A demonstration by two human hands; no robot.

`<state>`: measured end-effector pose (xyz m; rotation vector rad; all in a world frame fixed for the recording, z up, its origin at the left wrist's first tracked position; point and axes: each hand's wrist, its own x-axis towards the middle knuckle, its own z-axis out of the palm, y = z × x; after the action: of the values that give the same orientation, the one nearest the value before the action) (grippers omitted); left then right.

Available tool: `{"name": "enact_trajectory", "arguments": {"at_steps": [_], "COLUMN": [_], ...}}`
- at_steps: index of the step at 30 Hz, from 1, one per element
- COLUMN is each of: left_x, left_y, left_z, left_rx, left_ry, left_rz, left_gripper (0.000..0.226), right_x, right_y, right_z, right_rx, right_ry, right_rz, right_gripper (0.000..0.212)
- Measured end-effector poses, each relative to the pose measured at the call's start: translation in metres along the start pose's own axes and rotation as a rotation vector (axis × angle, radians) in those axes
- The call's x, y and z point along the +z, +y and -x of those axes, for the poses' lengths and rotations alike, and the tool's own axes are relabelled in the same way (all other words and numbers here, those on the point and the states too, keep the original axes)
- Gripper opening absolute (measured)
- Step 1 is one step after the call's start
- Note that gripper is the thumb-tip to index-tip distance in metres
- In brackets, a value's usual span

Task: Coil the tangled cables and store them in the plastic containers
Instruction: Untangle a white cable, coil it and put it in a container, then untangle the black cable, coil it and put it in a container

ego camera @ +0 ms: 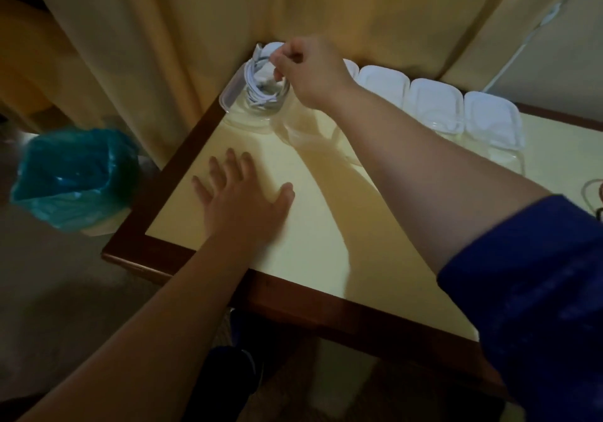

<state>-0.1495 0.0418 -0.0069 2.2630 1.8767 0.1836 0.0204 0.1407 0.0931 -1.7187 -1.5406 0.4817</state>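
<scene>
Table (313, 225) fills frame centre. Left hand (241, 199) flat, fingers spread, lower centre. Right hand (310, 69) at upper centre pinches coiled white cable (261, 85) — cable directly below-left of fingers, inside open clear container (228, 95).

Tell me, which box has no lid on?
The leftmost box, at the table's far left corner. It is open with a white cable coiled inside, held by the right hand. The other boxes in the row have white lids.
</scene>
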Motion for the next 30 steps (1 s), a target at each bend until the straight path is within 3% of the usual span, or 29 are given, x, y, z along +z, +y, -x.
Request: {"name": "enact_trajectory", "arguments": {"at_steps": [5, 14, 22, 30], "left_x": [-0.002, -0.002, -0.001, -0.016], "left_y": [0.001, 0.003, 0.004, 0.019], "left_z": [0.001, 0.001, 0.001, 0.001], "left_rx": [0.003, -0.015, 0.0, 0.035], "left_ry": [0.008, 0.004, 0.043, 0.007], "left_rz": [-0.001, 0.0, 0.0, 0.063], "left_gripper": [0.095, 0.094, 0.095, 0.074], "right_x": [0.016, 0.034, 0.027, -0.065], "right_y": [0.002, 0.006, 0.003, 0.011], "right_z": [-0.029, -0.036, -0.028, 0.07], "right_rx": [0.021, 0.002, -0.075, -0.019], "right_ry": [-0.125, -0.304, -0.277, -0.049], "right_rz": [0.217, 0.394, 0.54, 0.175], "right_gripper": [0.036, 0.037, 0.045, 0.019]}}
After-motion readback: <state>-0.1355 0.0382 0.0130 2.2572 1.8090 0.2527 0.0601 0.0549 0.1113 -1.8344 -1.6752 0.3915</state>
